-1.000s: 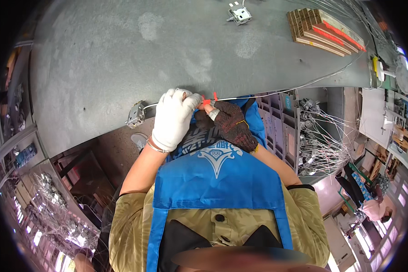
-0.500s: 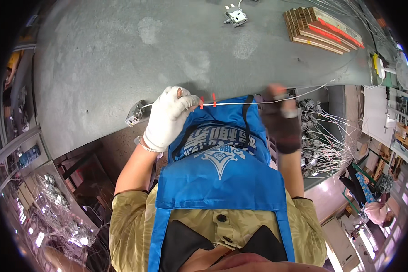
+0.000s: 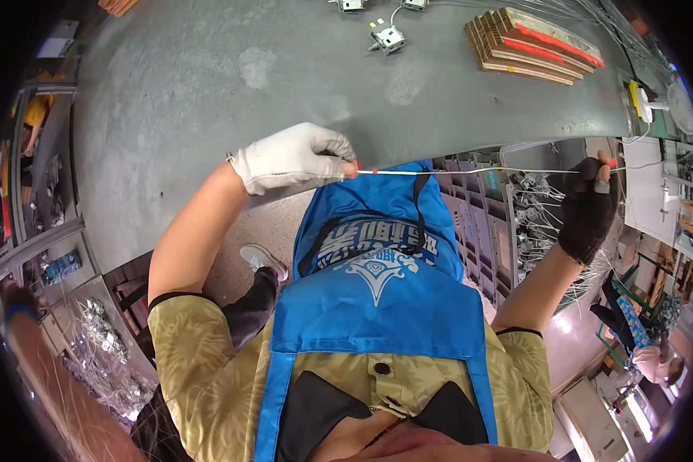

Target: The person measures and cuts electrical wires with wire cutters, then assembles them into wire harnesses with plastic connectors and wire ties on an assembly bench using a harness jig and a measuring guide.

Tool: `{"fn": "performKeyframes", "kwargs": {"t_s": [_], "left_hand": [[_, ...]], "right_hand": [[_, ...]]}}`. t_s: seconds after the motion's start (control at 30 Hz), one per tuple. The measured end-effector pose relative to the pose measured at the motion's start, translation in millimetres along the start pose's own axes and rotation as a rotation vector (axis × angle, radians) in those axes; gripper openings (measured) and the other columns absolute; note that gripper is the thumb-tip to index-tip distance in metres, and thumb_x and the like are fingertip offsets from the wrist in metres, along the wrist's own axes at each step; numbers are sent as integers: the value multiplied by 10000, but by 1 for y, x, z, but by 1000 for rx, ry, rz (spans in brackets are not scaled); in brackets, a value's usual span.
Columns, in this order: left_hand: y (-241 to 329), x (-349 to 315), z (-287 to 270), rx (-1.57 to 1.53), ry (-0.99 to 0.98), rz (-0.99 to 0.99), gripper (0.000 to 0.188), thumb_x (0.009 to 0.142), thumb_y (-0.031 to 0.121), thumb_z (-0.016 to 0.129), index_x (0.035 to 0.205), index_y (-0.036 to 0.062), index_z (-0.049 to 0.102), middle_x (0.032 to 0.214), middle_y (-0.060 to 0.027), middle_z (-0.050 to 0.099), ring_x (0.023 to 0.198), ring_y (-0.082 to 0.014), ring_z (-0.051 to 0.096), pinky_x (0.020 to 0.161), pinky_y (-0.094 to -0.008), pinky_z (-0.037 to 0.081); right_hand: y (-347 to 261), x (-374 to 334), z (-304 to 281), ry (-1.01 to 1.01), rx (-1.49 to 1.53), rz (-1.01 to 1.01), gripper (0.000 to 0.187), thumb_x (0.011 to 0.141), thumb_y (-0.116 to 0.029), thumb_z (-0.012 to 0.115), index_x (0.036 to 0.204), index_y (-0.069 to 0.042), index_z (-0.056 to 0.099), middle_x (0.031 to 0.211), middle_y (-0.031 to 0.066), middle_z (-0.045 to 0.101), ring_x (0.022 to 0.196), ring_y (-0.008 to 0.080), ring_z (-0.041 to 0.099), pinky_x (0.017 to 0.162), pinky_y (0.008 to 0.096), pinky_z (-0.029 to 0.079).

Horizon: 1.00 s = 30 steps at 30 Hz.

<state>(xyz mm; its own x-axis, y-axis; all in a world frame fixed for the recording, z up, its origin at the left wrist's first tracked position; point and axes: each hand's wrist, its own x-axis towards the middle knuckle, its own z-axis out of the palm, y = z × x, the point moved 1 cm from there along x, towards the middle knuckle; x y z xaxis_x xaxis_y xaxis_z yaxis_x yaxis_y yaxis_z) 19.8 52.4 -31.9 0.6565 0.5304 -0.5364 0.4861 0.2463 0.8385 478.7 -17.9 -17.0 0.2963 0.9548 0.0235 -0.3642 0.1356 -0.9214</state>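
Observation:
A thin white wire is stretched almost level between my two hands, just off the front edge of the grey table. My left hand, in a white glove with bare fingertips, pinches its left part beside small red marks. Out to the right, beyond the table corner, my right hand wears a dark fingerless glove. Its fingers are closed on the wire, whose end runs on past them; something red shows at the fingertips. Whatever is on the wire's left end is hidden by my left hand.
On the grey table lie small metal boxes with wires at the back and a stack of wooden boards at the far right. Wired metal parts hang below right. Another person's arm shows at lower left.
My right hand has moved far to the right along the wire. My left hand has turned, its fingers now pointing right. The metal box beside it is out of sight.

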Motion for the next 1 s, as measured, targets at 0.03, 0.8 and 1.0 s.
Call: {"fn": "performKeyframes", "kwargs": {"t_s": [0.03,0.8,1.0], "left_hand": [[4,2,-1,15,-8,-38,203,942,135,703,1090,-4,701,863,-42,697,775,-115,605,745,-303,524],[25,-2,21,440,210,509,245,980,170,627,1179,45,693,1067,-108,738,956,-255,726,862,-349,565],[58,-31,33,236,245,964,225,928,56,635,1145,72,691,976,-66,612,864,-200,663,781,-334,540]], "right_hand": [[-5,3,1,-42,54,24,303,1039,-227,627,1275,-38,608,903,5,583,719,103,496,612,246,430],[-43,31,39,98,-70,-137,289,1021,-284,613,1199,-56,607,923,33,548,762,157,480,673,311,388],[-83,34,14,-214,284,-212,407,1015,-411,572,1215,-58,603,1025,80,586,898,213,499,783,377,393]]}}
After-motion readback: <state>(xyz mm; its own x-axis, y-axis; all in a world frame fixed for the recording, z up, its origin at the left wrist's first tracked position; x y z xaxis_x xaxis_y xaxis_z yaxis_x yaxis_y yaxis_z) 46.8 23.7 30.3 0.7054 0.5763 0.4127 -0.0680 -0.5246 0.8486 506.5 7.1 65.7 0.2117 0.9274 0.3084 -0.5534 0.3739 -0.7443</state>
